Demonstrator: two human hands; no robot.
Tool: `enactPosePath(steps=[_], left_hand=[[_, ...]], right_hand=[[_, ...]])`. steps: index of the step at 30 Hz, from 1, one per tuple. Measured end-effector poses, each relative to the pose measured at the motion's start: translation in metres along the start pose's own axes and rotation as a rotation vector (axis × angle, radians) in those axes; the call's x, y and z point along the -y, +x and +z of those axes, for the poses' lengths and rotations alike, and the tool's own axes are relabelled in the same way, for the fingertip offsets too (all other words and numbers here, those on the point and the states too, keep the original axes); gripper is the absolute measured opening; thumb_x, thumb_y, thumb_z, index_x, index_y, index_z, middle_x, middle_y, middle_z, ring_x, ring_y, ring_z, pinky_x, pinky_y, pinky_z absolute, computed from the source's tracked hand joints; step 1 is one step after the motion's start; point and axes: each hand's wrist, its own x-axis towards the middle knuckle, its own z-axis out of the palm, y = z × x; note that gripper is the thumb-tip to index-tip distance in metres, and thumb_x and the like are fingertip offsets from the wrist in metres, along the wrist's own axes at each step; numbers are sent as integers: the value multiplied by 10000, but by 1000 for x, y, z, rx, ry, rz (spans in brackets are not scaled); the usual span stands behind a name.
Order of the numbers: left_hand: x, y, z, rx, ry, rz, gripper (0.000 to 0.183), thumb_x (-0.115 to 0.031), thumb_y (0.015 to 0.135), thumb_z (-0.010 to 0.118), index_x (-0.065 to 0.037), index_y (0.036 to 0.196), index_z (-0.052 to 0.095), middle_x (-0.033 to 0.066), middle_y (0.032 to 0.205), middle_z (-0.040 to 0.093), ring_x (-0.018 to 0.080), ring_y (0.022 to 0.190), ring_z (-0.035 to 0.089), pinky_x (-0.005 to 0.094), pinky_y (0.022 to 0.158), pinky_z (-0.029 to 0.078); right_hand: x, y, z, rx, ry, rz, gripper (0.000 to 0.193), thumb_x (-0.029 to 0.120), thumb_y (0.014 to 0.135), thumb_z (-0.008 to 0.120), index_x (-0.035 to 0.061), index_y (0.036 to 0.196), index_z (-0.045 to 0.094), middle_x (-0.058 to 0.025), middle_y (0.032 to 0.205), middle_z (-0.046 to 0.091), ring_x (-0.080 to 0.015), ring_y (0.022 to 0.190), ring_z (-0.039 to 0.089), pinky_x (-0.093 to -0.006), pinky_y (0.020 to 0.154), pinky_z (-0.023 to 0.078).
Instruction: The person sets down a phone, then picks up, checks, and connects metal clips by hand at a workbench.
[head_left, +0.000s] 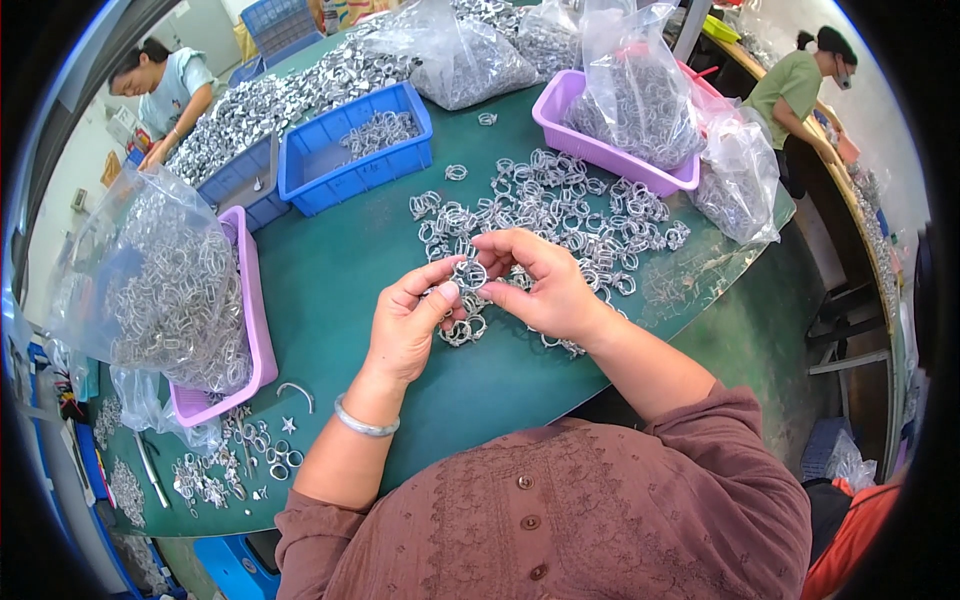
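Note:
A small silver-grey metal ring [470, 274] is held up between my two hands over the green table. My left hand [404, 325] pinches it from the left between thumb and fingers. From the right, the thumb and fingertips of my right hand [556, 288] close on its other side. Below and beyond my hands spreads a loose pile of similar metal rings [580, 215]. Several of them lie right under my fingers, partly hidden. A bangle [366, 425] circles my left wrist.
Bagged rings fill a purple basket [262, 330] at left and another purple basket [545, 118] at far right. A blue bin [315, 165] stands near a large heap of metal parts [260, 110]. Small pieces [205, 478] lie front left. Two people work beyond, left and right.

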Motion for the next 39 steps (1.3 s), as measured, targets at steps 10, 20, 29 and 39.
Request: enactPosePath(steps=[10, 20, 29, 39], left_hand=[[1, 0, -2, 34, 16, 4, 293, -124, 835, 546, -35, 1114, 532, -1, 764, 563, 67, 668, 514, 189, 570, 423], [2, 6, -5, 26, 30, -18, 280, -146, 849, 530, -41, 1108, 535, 6, 751, 558, 82, 657, 523, 187, 560, 419], [8, 2, -5, 8, -44, -70, 244, -164, 872, 490, -37, 1073, 545, 12, 736, 556, 91, 635, 522, 187, 529, 405], [7, 3, -2, -32, -18, 10, 251, -129, 861, 511, -41, 1094, 544, -14, 764, 558, 59, 653, 509, 168, 534, 395]], right_hand=[[0, -2, 1, -30, 80, 39, 415, -20, 698, 631, -15, 1086, 485, -85, 884, 566, -144, 766, 564, -259, 689, 476], [-6, 0, 2, -34, 90, 40, 380, -21, 710, 618, -18, 1069, 491, -88, 877, 574, -146, 747, 578, -257, 676, 480], [-2, -5, 2, -25, 19, 27, 281, -7, 722, 617, -25, 990, 537, -87, 850, 579, -141, 711, 584, -250, 640, 478], [0, -7, 8, 21, 343, 248, 269, 14, 769, 593, -33, 1022, 514, -63, 879, 581, -101, 780, 565, -232, 689, 470]])
